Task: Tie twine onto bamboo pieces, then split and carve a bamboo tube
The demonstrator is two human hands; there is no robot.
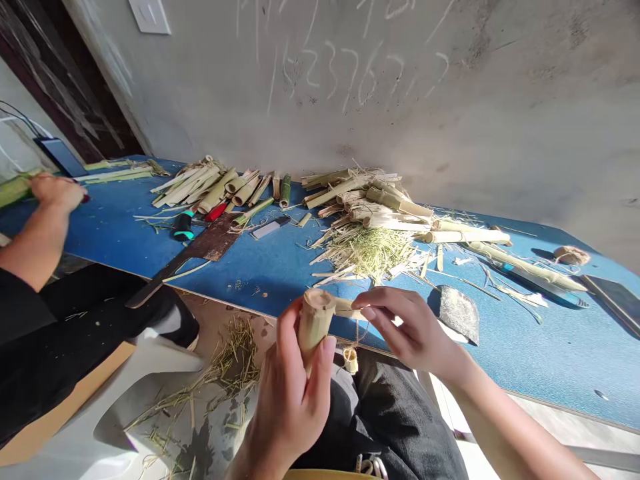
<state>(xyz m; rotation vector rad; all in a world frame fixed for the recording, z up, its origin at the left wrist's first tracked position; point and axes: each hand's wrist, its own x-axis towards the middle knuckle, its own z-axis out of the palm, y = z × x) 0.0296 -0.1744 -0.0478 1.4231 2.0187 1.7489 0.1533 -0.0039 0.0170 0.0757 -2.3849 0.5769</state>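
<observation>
- The left hand (293, 393) is grasping a bamboo tube (315, 327), which is standing almost upright near the table (530, 360) edge.
- The right hand (415, 327) is pinching a thin strand (356, 309) just beside the tube.
- Shavings (377, 253) are lying heaped on the table.
- At left, a co-worker's hand (59, 191) is curling; its grasp I cannot tell.
</observation>
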